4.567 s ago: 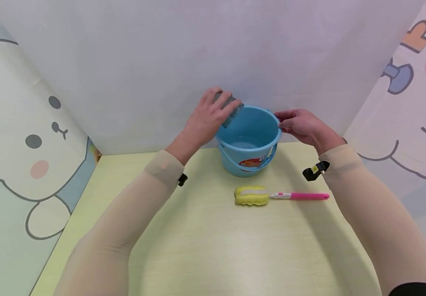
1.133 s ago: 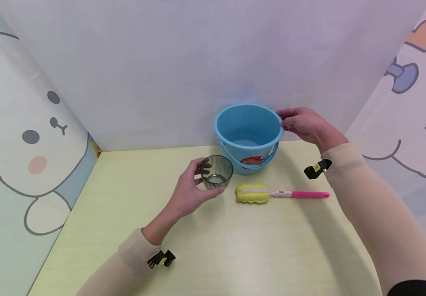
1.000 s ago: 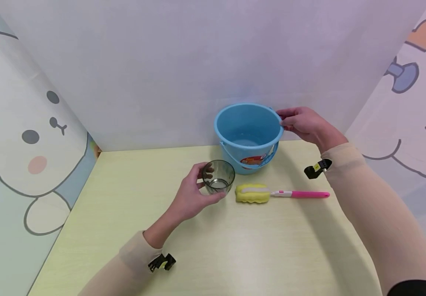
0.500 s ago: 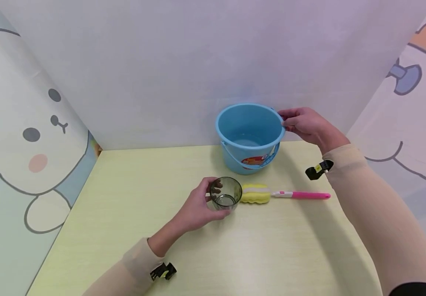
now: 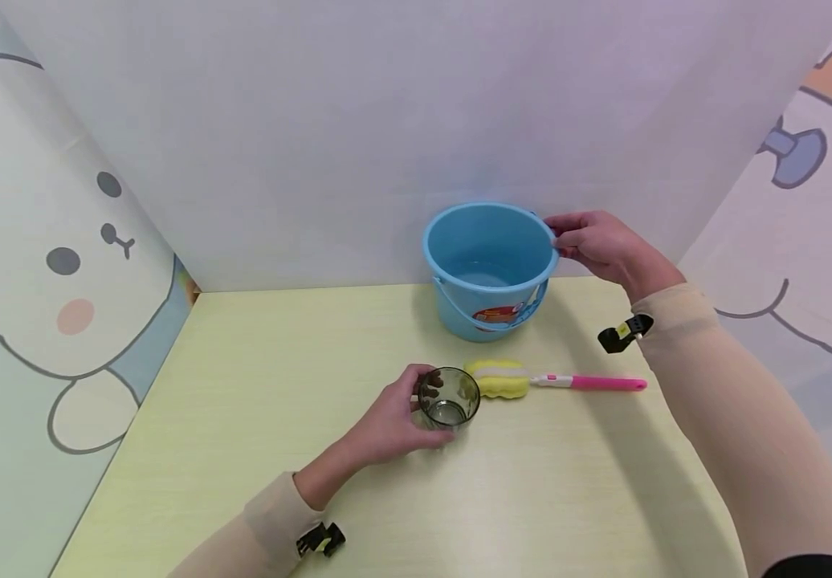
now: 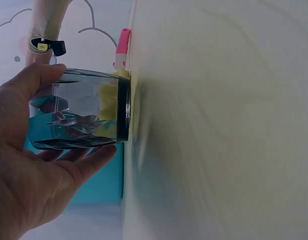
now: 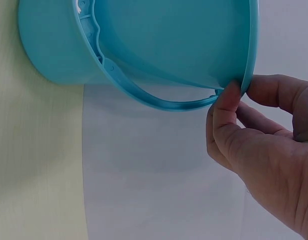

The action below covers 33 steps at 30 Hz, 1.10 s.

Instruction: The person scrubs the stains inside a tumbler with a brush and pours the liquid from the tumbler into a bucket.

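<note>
My left hand (image 5: 394,421) grips a smoky, see-through drinking glass (image 5: 449,399) around its side, thumb at the front and fingers behind. The glass stands upright; in the left wrist view its base (image 6: 123,107) is right at the tabletop. Just beyond the glass lies a bottle brush (image 5: 506,380) with a yellow sponge head and a pink handle, the head partly hidden by the glass. At the back, a light blue bucket (image 5: 470,309) stands with its handle hanging down the front. My right hand (image 5: 607,250) pinches the bucket's rim (image 7: 251,45) on its right side.
The pale wooden tabletop (image 5: 242,385) meets a whitish wall (image 5: 300,144) right behind the bucket. Side walls with cartoon drawings (image 5: 62,265) flank the table. Each sleeve carries a black wrist camera (image 5: 626,332).
The left hand has swung the glass from tilted over the bucket to upright, then brought it toward me and down beside the brush head. The right hand stays at the bucket's rim.
</note>
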### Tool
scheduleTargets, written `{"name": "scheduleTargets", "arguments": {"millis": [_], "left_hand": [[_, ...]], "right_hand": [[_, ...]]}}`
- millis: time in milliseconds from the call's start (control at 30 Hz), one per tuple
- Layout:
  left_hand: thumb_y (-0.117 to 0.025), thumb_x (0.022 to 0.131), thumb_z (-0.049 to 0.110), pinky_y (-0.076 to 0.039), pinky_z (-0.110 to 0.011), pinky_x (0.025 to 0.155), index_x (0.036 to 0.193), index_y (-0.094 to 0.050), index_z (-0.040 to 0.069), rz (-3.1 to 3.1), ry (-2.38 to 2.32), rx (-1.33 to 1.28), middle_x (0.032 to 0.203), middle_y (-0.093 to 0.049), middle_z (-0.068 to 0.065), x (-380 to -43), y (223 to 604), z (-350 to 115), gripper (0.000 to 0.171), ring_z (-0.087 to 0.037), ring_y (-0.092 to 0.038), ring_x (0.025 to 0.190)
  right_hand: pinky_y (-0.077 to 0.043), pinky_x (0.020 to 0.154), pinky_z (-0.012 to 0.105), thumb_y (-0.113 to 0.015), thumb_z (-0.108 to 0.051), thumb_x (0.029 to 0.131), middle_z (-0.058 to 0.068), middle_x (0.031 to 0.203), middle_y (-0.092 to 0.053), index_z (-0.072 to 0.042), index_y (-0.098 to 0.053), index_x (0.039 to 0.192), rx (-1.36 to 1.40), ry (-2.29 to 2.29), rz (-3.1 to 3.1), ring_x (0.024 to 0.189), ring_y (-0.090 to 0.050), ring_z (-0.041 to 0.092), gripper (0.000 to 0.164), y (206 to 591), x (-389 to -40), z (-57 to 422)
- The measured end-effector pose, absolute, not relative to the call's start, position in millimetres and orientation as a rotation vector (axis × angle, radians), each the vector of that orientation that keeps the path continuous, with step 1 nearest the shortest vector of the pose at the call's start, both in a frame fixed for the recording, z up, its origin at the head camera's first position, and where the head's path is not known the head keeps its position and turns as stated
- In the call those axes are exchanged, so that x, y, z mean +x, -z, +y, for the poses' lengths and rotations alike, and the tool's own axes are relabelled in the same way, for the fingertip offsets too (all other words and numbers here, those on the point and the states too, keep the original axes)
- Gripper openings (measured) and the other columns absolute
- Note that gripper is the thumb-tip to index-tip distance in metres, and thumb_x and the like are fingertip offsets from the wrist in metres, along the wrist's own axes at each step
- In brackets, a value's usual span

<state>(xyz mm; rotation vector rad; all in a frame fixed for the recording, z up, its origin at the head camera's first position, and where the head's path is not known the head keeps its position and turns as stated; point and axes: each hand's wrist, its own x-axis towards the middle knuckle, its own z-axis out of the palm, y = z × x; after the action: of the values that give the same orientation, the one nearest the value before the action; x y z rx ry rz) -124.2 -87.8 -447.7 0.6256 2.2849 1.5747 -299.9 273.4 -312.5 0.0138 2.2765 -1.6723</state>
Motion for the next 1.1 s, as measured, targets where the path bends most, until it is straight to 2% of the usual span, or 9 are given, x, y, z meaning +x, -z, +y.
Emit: {"name": "scheduleTargets", "arguments": {"millis": [400,833,1100], "left_hand": [[-0.095,0.08,0.02,-0.053,-0.043,0.108,0.149,-0.042,0.005,2.26,-1.557,0.629,0.143,-0.056,-0.012,-120.5,451.7,-87.1,0.088,-0.028,-0.06,0.129],[-0.097,0.078,0.012,-0.051,-0.035,0.109,0.149,-0.041,0.005,2.22,-1.582,0.647,0.145,-0.055,-0.011,-121.3,456.8,-86.7,0.091,-0.025,-0.059,0.129],[-0.1,0.074,0.021,-0.048,-0.039,0.113,0.153,-0.04,0.009,2.236,-1.571,0.666,0.149,-0.054,-0.01,-121.7,454.1,-88.2,0.1,-0.025,-0.057,0.133]], "right_hand": [[-0.057,0.092,0.021,-0.055,-0.006,0.11,0.02,0.159,-0.042,-0.003,-0.036,0.164,0.008,1.676,2.274,0.135,-0.046,0.039,0.057,313.2,-299.5,273.3],[-0.056,0.092,0.02,-0.054,-0.005,0.111,0.02,0.159,-0.042,-0.002,-0.037,0.163,-0.011,1.681,2.272,0.136,-0.046,0.04,0.056,315.3,-301.1,273.5],[-0.057,0.091,0.019,-0.054,-0.006,0.111,0.02,0.16,-0.041,-0.001,-0.036,0.164,-0.013,1.674,2.287,0.135,-0.046,0.039,0.056,315.2,-301.1,276.1]]}}
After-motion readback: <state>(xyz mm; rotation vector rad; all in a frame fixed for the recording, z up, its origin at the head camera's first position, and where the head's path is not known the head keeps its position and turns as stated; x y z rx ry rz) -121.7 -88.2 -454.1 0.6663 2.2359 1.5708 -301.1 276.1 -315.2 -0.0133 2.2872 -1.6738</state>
